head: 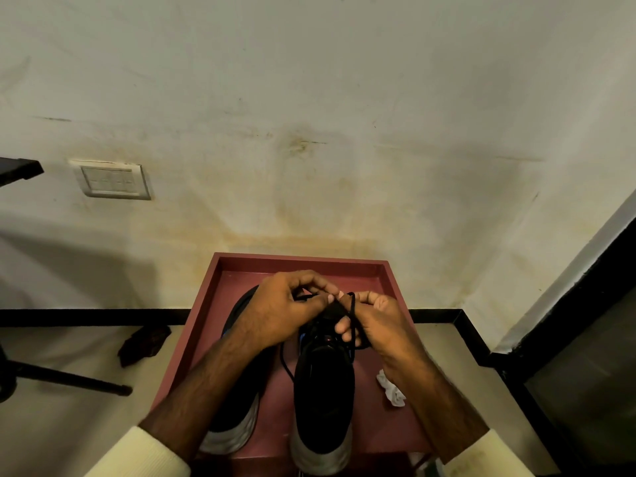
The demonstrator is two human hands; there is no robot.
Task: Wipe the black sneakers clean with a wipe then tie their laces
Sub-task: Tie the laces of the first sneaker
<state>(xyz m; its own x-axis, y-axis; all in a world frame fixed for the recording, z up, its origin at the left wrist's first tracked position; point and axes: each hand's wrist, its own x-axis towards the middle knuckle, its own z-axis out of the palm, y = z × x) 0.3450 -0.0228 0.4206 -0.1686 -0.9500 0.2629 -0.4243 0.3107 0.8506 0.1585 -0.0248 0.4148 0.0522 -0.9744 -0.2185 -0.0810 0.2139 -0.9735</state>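
Head view, black sneakers (pixel 323 383), grey toecaps (pixel 321 454), laces (pixel 352 313)

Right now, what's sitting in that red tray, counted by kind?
Black sneakers: 2
White wipe: 1
Total: 3

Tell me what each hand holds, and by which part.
Both hold the black lace of the right sneaker, above its tongue: the left hand pinches a strand, the right hand curls round a loop.
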